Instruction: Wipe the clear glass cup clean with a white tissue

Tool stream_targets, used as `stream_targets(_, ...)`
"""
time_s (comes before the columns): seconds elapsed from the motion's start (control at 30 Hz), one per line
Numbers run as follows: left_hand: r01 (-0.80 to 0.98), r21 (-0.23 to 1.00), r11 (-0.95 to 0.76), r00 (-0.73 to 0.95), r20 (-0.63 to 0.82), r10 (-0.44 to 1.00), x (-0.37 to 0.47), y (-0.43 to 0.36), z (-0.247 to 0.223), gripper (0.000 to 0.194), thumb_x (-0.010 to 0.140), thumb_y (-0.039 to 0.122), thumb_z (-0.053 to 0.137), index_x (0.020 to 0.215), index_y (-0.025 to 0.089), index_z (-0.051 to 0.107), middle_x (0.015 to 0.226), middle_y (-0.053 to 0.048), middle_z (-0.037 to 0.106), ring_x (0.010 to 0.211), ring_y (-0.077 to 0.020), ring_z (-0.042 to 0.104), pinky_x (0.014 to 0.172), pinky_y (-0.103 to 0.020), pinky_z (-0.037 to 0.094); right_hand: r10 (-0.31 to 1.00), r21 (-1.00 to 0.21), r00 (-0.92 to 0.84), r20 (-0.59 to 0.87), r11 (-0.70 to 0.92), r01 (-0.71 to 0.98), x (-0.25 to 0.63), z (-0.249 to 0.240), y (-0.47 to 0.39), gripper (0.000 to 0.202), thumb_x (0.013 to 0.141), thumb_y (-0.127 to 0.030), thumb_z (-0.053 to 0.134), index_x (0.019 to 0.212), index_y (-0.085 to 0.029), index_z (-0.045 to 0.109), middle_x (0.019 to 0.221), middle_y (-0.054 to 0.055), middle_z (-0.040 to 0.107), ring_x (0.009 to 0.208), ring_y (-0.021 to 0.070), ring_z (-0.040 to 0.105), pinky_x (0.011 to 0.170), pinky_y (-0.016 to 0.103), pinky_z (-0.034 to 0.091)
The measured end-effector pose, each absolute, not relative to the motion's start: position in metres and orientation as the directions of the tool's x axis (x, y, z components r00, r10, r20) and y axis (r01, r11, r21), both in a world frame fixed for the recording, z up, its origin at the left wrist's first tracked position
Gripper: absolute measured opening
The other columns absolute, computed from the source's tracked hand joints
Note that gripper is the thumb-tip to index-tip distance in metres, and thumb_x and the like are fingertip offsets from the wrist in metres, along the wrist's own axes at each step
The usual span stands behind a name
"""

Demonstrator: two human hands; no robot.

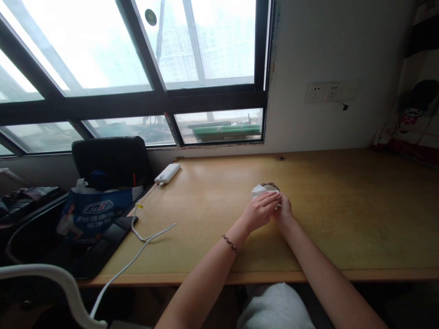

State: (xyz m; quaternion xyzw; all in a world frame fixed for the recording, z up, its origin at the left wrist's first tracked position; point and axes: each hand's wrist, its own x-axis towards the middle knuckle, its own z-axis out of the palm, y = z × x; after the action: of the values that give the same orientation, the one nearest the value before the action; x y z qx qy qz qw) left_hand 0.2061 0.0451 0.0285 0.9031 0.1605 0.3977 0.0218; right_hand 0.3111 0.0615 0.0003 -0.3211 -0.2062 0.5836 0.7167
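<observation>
Both my hands meet over the wooden desk, right of its middle. My left hand (263, 210), with a braided bracelet on the wrist, presses a crumpled white tissue (258, 191). The tissue lies against a small round object with a dark rim (270, 186); its kind I cannot make out. My right hand (284, 211) is wrapped round the near right side of that object, its fingers mostly hidden behind the left hand and tissue.
On the wooden desk (206, 242), a white power bank (168, 173) lies at the back left with a white cable (144, 239) trailing off the edge. To the left stands a black chair (111, 155) with a blue bag (94, 212). Wall sockets (324, 92) sit behind.
</observation>
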Motion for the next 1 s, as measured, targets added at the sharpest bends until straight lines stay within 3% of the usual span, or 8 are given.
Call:
stream_targets(0.13, 0.286, 0.148, -0.947, 0.625, 0.720, 0.302, 0.204, 0.049, 0.025, 0.031, 0.083, 0.012, 0.035, 0.109, 0.017, 0.050, 0.118, -0.007, 0.050, 0.116, -0.0157, 0.037, 0.099, -0.037, 0.034, 0.967, -0.545, 0.163, -0.195, 0.032, -0.838, 0.323, 0.002, 0.069, 0.017, 0.067, -0.013, 0.039, 0.057, -0.017, 0.052, 0.051, 0.000, 0.055, 0.051, 0.0103, 0.055, 0.055, 0.024, 0.049)
stream_targets(0.23, 0.285, 0.237, -0.929, 0.550, 0.753, 0.361, 0.203, 0.052, 0.024, 0.029, 0.083, 0.014, 0.036, 0.107, 0.018, 0.052, 0.115, -0.006, 0.053, 0.113, -0.0153, 0.041, 0.096, -0.036, 0.038, 0.961, -0.436, 0.135, -0.243, 0.016, -0.900, 0.329, 0.005, 0.073, 0.018, 0.066, -0.009, 0.036, 0.058, -0.016, 0.051, 0.050, 0.000, 0.055, 0.050, 0.0095, 0.054, 0.051, 0.022, 0.048)
stream_targets(0.4, 0.218, 0.591, -0.777, 0.245, 0.738, 0.629, 0.203, 0.054, 0.021, 0.025, 0.082, 0.021, 0.041, 0.099, 0.020, 0.059, 0.109, -0.006, 0.057, 0.104, -0.0165, 0.050, 0.092, -0.037, 0.041, 0.974, -0.475, 0.127, -0.185, 0.025, -0.880, 0.326, 0.013, 0.069, 0.017, 0.070, -0.014, 0.037, 0.057, -0.017, 0.048, 0.049, -0.001, 0.052, 0.047, 0.0104, 0.051, 0.047, 0.023, 0.045)
stream_targets(0.57, -0.023, 0.924, -0.383, -0.050, 0.381, 0.923, 0.207, 0.061, 0.017, 0.027, 0.075, 0.033, 0.049, 0.094, 0.018, 0.062, 0.092, -0.004, 0.064, 0.084, -0.0170, 0.058, 0.075, -0.032, 0.047, 0.976, -0.629, 0.208, -0.065, 0.122, -0.768, 0.317, 0.024, 0.062, 0.024, 0.072, -0.022, 0.042, 0.049, -0.019, 0.036, 0.039, -0.007, 0.036, 0.034, 0.0060, 0.034, 0.034, 0.018, 0.032)
stream_targets(0.67, -0.228, 0.967, -0.111, 0.043, 0.124, 0.991, 0.206, 0.068, 0.014, 0.031, 0.070, 0.038, 0.055, 0.086, 0.012, 0.063, 0.069, -0.002, 0.064, 0.063, -0.0119, 0.057, 0.057, -0.022, 0.046, 0.945, -0.779, 0.321, 0.068, 0.251, -0.574, 0.313, 0.030, 0.054, 0.027, 0.071, -0.026, 0.049, 0.048, -0.019, 0.036, 0.038, -0.007, 0.034, 0.034, 0.0052, 0.029, 0.033, 0.019, 0.026)
stream_targets(0.83, -0.386, 0.843, 0.375, 0.395, -0.216, 0.893, 0.199, 0.075, 0.013, 0.028, 0.064, 0.039, 0.060, 0.070, 0.011, 0.059, 0.058, 0.000, 0.058, 0.047, -0.0080, 0.052, 0.048, -0.020, 0.043, 0.882, -0.905, 0.298, 0.364, 0.411, -0.110, 0.314, 0.035, 0.036, 0.035, 0.072, -0.029, 0.053, 0.042, -0.018, 0.038, 0.038, -0.006, 0.031, 0.038, 0.0057, 0.025, 0.038, 0.021, 0.020)
stream_targets(0.9, -0.365, 0.781, 0.506, 0.499, -0.295, 0.815, 0.198, 0.076, 0.014, 0.034, 0.065, 0.046, 0.058, 0.066, 0.012, 0.056, 0.057, -0.001, 0.058, 0.048, -0.0095, 0.053, 0.048, -0.022, 0.044, 0.859, -0.883, 0.225, 0.461, 0.469, 0.020, 0.315, 0.035, 0.030, 0.033, 0.069, -0.028, 0.057, 0.041, -0.017, 0.041, 0.040, -0.005, 0.035, 0.042, 0.0065, 0.028, 0.043, 0.021, 0.023)
stream_targets(1.0, -0.381, 0.744, 0.549, 0.573, -0.276, 0.772, 0.197, 0.075, 0.016, 0.038, 0.065, 0.049, 0.057, 0.063, 0.011, 0.054, 0.059, -0.002, 0.059, 0.052, -0.0106, 0.055, 0.050, -0.021, 0.044, 0.836, -0.842, 0.112, 0.536, 0.522, 0.137, 0.316, 0.034, 0.030, 0.026, 0.064, -0.025, 0.061, 0.044, -0.019, 0.047, 0.045, -0.003, 0.040, 0.048, 0.0087, 0.033, 0.052, 0.022, 0.031)
